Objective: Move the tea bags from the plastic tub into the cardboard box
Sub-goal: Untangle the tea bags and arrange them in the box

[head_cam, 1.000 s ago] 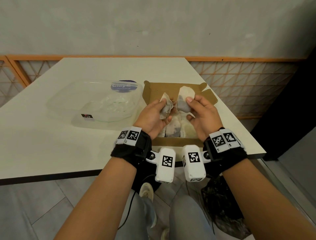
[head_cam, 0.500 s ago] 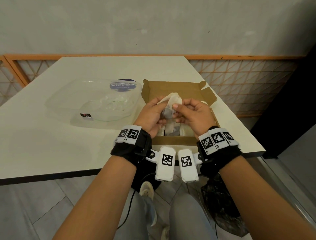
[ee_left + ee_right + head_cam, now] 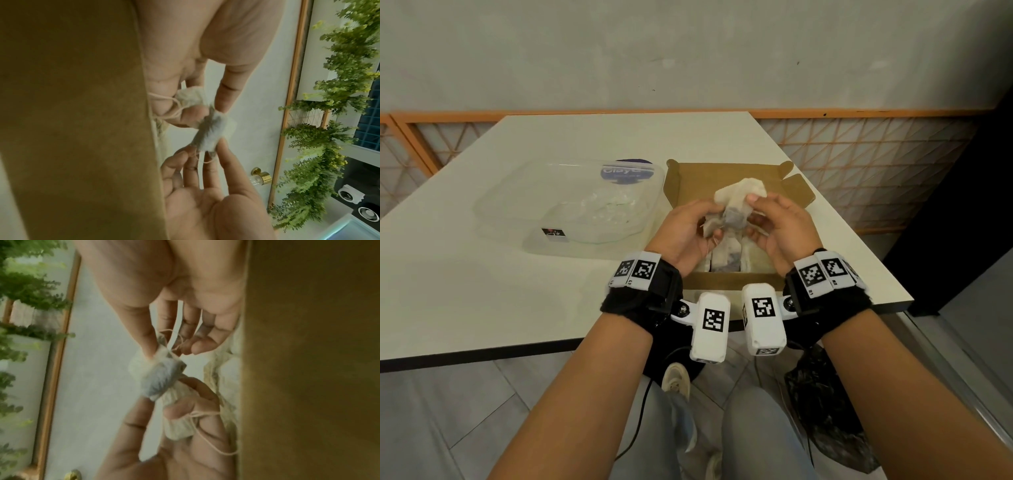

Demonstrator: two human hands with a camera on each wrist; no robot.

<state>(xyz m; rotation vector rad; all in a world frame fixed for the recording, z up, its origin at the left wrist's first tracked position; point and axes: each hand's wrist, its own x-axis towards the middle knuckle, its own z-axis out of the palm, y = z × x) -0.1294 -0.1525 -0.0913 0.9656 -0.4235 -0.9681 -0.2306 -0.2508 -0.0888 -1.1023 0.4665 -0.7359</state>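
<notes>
Head view shows both my hands raised together over the cardboard box (image 3: pixel 726 178), just right of the frame's centre. My left hand (image 3: pixel 683 234) has its fingers curled round one tea bag (image 3: pixel 714 224), and my right hand (image 3: pixel 779 229) pinches a second tea bag (image 3: pixel 739 195) between thumb and fingertip; the two bags touch each other between my hands (whether their strings are tangled I cannot tell). Below them, inside the box, more tea bags (image 3: pixel 726 255) lie packed side by side against the near wall. The box stands open on the worktop (image 3: pixel 482 291), its flaps spread toward the upper right. Just left of it, touching or nearly so, sits the clear plastic tub (image 3: pixel 571 202), with a blue label at its far edge and a small sticker on its near wall; what is left inside it is too faint to make out.

From the left wrist, my left fingers (image 3: pixel 191 115) press a crumpled bag with its thread looped over them, while the fingertips of my right hand meet the greyish bag (image 3: pixel 211 131) from below, the brown box wall filling the left of the frame. The right wrist view is blurred, yet shows my right thumb (image 3: pixel 144 331) on that same greyish bag (image 3: pixel 162 379).
</notes>
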